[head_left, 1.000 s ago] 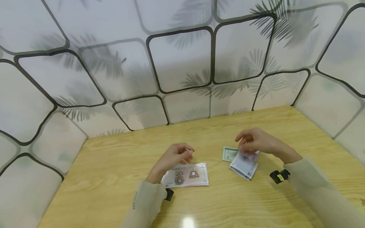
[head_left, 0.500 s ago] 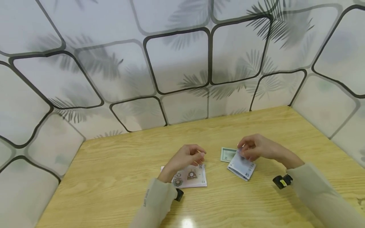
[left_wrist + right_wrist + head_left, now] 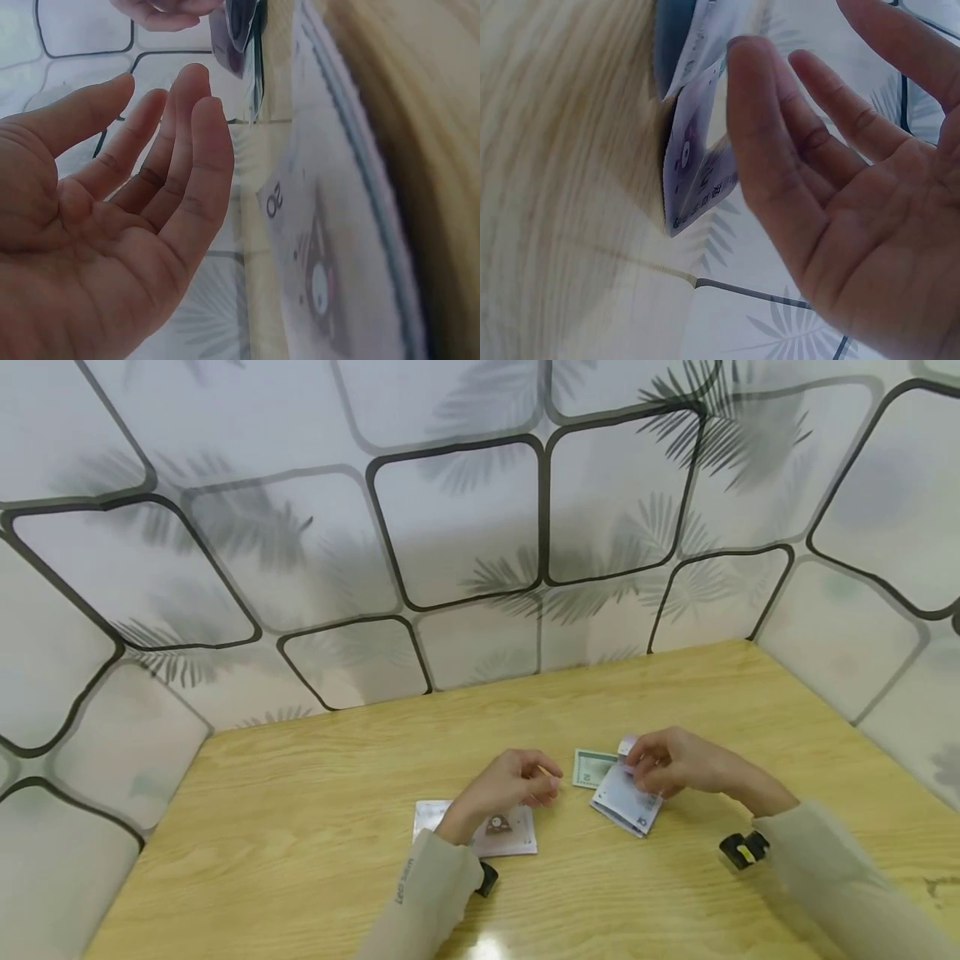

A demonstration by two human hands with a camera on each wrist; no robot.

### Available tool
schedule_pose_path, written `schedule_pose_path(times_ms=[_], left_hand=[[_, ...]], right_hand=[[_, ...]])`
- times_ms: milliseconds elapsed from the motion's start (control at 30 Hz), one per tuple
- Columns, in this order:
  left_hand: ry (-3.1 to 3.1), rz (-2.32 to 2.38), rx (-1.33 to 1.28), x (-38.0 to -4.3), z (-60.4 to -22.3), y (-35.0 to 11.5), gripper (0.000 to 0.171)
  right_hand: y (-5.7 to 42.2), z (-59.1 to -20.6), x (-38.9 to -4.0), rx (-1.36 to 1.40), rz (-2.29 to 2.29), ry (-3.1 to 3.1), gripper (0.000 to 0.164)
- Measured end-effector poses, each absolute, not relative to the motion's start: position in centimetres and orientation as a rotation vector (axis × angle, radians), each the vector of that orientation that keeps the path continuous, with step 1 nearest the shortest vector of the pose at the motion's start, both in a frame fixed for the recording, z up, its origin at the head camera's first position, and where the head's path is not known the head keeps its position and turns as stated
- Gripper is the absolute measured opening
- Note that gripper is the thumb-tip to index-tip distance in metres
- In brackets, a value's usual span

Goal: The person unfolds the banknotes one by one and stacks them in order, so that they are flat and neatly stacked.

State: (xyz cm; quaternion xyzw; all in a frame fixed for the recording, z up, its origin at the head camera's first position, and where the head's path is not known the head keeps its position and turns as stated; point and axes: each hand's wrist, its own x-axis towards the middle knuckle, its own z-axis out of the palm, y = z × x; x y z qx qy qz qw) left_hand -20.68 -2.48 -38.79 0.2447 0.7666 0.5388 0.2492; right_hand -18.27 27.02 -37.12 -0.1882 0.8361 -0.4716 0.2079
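A flat stack of pale banknotes (image 3: pixel 429 817) lies on the wooden table, with a "20" on the top note. Above it, partly covering it, hovers my left hand (image 3: pixel 510 787); its loosely bent fingers hold nothing in the left wrist view. To the right, a green banknote (image 3: pixel 592 768) lies partly beneath a folded whitish-blue banknote (image 3: pixel 624 797). A purple banknote (image 3: pixel 697 161), creased, shows beside them in the right wrist view. My right hand (image 3: pixel 678 764) is over this small pile, thumb apart from the loosely curved fingers. Whether a fingertip touches the notes I cannot tell.
The wooden table (image 3: pixel 300 827) runs back to a patterned wall covering (image 3: pixel 465 527), which also encloses the left and right sides. A black wrist device (image 3: pixel 744 850) sits by the right sleeve, another (image 3: pixel 487 878) by the left.
My left hand has moved right across the note stack, toward the small pile. My right hand has come slightly lower over the folded notes, and the purple note now shows at their far side.
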Motion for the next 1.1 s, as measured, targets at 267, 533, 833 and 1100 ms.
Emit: schedule_pose_path(times_ms=[267, 533, 833, 1100], left_hand=[[2.072, 1.439, 0.654, -20.2, -39.3, -1.3, 0.021], [2.051, 1.426, 0.633, -20.0, -39.6, -0.4, 0.019], [2.022, 1.413, 0.583, -19.9, -39.5, 0.4, 0.019], [2.017, 1.391, 0.579, -19.9, -39.3, 0.8, 0.019]], right_hand=[[27.0, -37.4, -17.7, -0.538, -1.191, 2.474, 0.035], [26.6, -37.9, -17.3, -0.583, -1.057, 2.584, 0.053], [26.1, -38.0, -17.0, -0.665, -0.978, 2.630, 0.072], [24.7, -38.2, -16.9, -0.701, -0.796, 2.725, 0.086]])
